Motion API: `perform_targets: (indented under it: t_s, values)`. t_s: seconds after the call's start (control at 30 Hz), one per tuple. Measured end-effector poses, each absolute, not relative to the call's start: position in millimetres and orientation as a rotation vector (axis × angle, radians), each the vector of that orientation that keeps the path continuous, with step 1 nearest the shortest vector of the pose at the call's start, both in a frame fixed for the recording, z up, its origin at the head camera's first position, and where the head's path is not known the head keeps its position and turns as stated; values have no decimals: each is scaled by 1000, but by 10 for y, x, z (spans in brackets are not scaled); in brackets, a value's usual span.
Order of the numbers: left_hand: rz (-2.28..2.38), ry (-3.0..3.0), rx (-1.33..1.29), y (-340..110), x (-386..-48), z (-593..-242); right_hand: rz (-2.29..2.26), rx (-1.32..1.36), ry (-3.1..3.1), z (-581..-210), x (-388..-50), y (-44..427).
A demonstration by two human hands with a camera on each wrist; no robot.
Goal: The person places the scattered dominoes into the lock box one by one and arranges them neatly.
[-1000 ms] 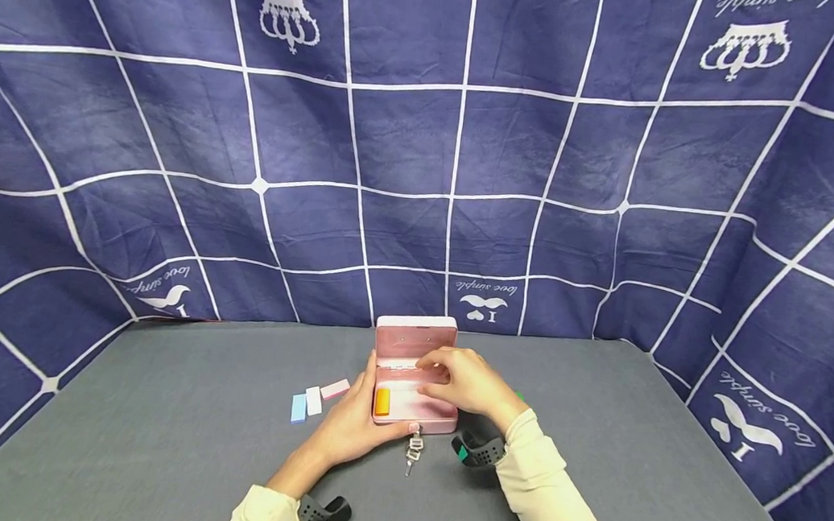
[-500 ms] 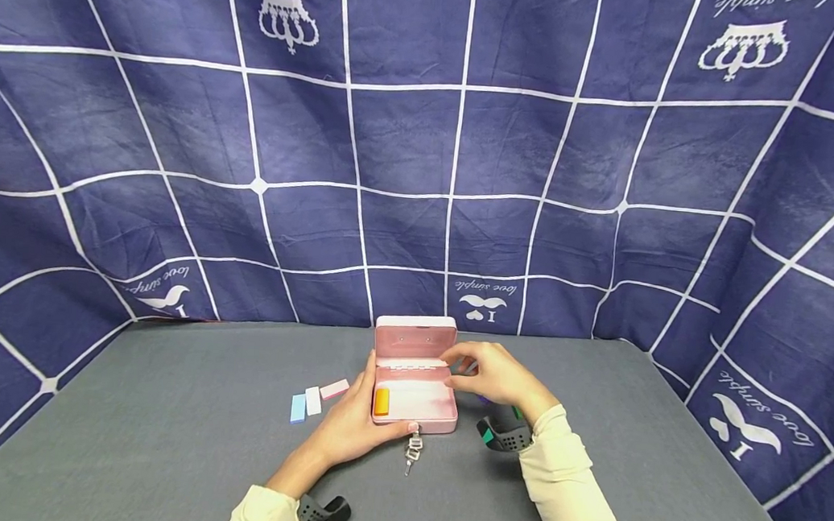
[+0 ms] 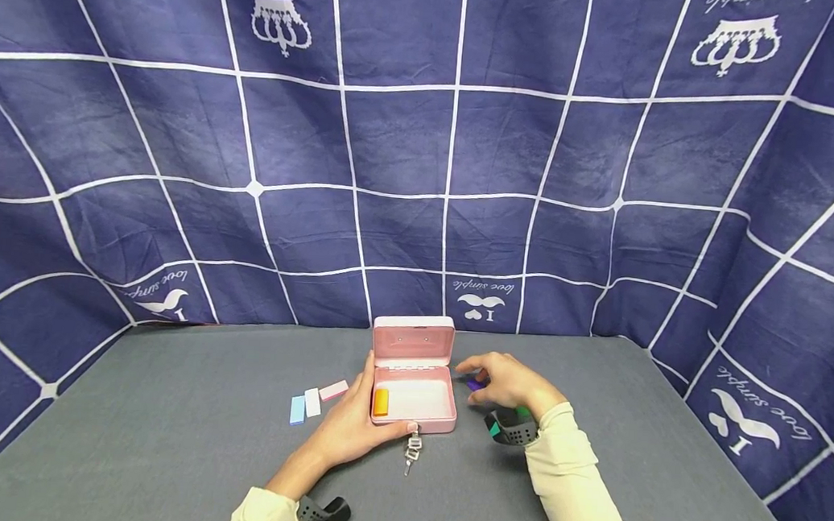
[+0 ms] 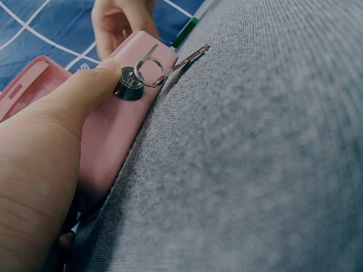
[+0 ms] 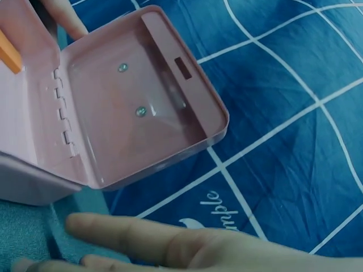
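A pink metal box (image 3: 418,398) stands with its lid raised, an orange block (image 3: 381,402) inside at the left. My left hand (image 3: 351,421) grips the box's left side, its thumb at the front by the lock (image 4: 129,85), where keys (image 4: 187,62) hang on a ring. To the right of the box, my right hand (image 3: 510,382) is over a purple block (image 3: 475,385), fingers spread apart around it; whether they touch it cannot be told. The right wrist view shows this hand (image 5: 187,246) below the raised lid (image 5: 142,102).
Left of the box lie a blue block (image 3: 298,409), a white block (image 3: 313,402) and a pink block (image 3: 334,390) on the grey tabletop (image 3: 180,421). A green block (image 3: 523,412) is partly hidden by my right wrist. A blue checked cloth (image 3: 410,147) hangs behind.
My right hand has moved from above the box's inside out to its right, over the purple block. My left hand keeps its grip on the box.
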State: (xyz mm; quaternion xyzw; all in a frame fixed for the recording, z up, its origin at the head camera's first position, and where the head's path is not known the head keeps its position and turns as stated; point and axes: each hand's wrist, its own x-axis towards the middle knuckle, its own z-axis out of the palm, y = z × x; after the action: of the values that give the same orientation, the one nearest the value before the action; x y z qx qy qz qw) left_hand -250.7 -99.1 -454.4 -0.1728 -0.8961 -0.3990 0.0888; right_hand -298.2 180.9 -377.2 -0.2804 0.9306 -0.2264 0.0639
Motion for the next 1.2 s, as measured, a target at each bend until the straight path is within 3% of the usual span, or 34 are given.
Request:
perform_targets:
  t_s: [1.2]
  values:
    - [-1192,-2668,-507,-997,-2516,-4549,-689,-757,2955,-3833,-3049,1912]
